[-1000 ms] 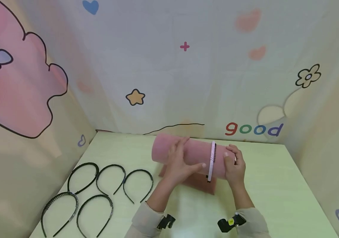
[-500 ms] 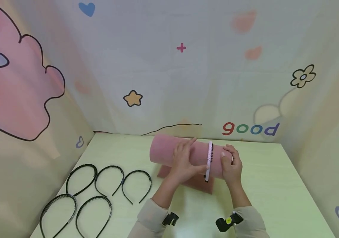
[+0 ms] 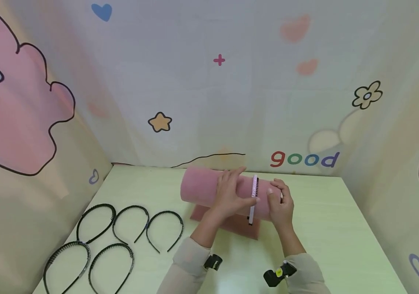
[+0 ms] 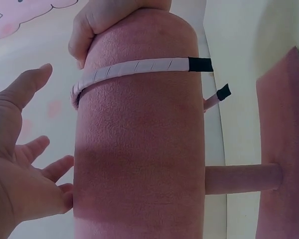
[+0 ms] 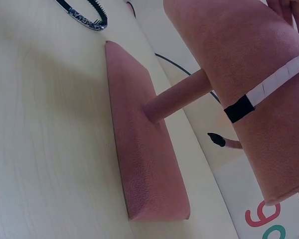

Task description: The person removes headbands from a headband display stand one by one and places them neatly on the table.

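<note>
A pink plush headband stand [image 3: 200, 185], a thick horizontal roll on a post, rises from a flat pink base [image 3: 244, 228]. Around its right part sits a white wrapped headband [image 3: 252, 204] with black tips that hang below the roll in the left wrist view. My right hand [image 3: 282, 204] grips the roll's right end, thumb on the near side. Over the roll's middle, my left hand [image 3: 228, 195] is spread, its thumb over the headband in the head view. The left wrist view shows the left hand's fingers [image 4: 57, 169] extended beside the roll, the thumb apart from the headband.
Several black toothed headbands [image 3: 132, 207] lie in two rows on the left of the pale table [image 3: 327, 228]. A printed cloth backdrop [image 3: 195, 81] encloses the table's back and sides.
My left hand has slid right along the roll, bringing its thumb over the white headband in the head view. The right hand keeps its grip; the head view has shifted slightly.
</note>
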`<action>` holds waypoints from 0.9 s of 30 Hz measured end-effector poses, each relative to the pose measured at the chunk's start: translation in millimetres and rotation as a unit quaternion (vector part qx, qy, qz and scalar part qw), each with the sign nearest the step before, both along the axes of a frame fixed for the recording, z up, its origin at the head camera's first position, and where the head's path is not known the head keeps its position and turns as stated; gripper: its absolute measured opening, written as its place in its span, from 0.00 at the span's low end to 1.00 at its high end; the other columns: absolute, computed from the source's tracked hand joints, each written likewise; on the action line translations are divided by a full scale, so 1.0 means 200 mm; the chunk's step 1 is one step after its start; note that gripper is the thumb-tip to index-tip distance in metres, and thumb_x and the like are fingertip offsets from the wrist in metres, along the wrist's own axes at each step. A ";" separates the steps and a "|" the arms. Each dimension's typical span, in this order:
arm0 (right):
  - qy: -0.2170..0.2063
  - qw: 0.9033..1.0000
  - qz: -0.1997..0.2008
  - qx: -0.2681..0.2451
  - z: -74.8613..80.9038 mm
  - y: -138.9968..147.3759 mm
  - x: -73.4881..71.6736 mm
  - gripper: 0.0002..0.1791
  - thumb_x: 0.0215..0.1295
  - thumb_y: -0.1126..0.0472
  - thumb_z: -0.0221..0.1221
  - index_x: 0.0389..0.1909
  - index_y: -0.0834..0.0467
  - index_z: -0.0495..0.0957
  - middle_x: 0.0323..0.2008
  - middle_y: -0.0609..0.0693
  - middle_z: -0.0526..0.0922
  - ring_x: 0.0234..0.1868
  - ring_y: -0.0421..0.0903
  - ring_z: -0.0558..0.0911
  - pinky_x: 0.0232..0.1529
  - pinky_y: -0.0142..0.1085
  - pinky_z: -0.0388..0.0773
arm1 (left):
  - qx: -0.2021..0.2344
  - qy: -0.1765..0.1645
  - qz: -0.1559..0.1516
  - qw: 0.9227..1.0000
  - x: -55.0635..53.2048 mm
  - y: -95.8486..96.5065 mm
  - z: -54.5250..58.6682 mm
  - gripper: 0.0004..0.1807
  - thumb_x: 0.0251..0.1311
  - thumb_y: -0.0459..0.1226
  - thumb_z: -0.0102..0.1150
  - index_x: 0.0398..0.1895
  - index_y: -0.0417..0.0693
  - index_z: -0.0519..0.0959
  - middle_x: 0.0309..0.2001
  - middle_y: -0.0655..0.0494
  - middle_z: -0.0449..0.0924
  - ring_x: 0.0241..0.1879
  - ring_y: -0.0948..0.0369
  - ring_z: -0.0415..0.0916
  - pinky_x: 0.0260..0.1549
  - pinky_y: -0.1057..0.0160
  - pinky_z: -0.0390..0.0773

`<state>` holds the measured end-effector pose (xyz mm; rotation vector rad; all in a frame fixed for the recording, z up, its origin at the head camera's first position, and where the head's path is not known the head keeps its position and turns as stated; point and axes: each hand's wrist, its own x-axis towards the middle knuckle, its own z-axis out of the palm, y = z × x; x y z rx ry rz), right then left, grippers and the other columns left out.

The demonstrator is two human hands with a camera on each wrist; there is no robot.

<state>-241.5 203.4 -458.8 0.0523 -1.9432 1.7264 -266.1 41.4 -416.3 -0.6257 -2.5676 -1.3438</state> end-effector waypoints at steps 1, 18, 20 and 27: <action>-0.005 1.000 -0.001 0.003 0.00 0.00 0.00 0.15 0.66 0.66 0.50 0.52 0.69 0.68 0.61 0.60 0.65 0.56 0.47 0.67 0.42 0.24 0.70 | -0.004 -0.001 -0.001 1.000 -0.01 0.00 0.00 0.48 0.39 0.46 0.75 0.68 0.59 0.61 0.63 0.56 0.61 0.65 0.56 0.47 0.60 0.49 0.55; -0.029 0.999 -0.001 0.015 0.00 -0.02 0.01 0.16 0.67 0.65 0.49 0.53 0.67 0.67 0.63 0.61 0.63 0.57 0.56 0.68 0.39 0.21 0.70 | -0.202 0.014 0.011 0.979 -0.06 0.03 -0.02 0.47 0.37 0.59 0.71 0.66 0.62 0.65 0.64 0.53 0.60 0.61 0.51 0.49 0.54 0.48 0.51; -0.026 0.999 -0.003 0.019 0.00 -0.01 0.01 0.16 0.67 0.65 0.49 0.53 0.68 0.67 0.62 0.61 0.63 0.58 0.56 0.68 0.39 0.21 0.70 | -0.213 0.014 0.007 0.977 -0.06 0.04 -0.02 0.48 0.37 0.60 0.70 0.66 0.62 0.64 0.64 0.53 0.59 0.61 0.51 0.49 0.54 0.49 0.51; -0.009 1.000 -0.001 0.025 0.00 0.01 0.00 0.16 0.67 0.66 0.49 0.53 0.69 0.67 0.62 0.62 0.64 0.59 0.56 0.67 0.41 0.20 0.69 | -0.247 0.020 -0.016 0.969 -0.13 0.03 0.03 0.50 0.31 0.62 0.72 0.65 0.68 0.65 0.58 0.58 0.64 0.54 0.56 0.54 0.47 0.54 0.55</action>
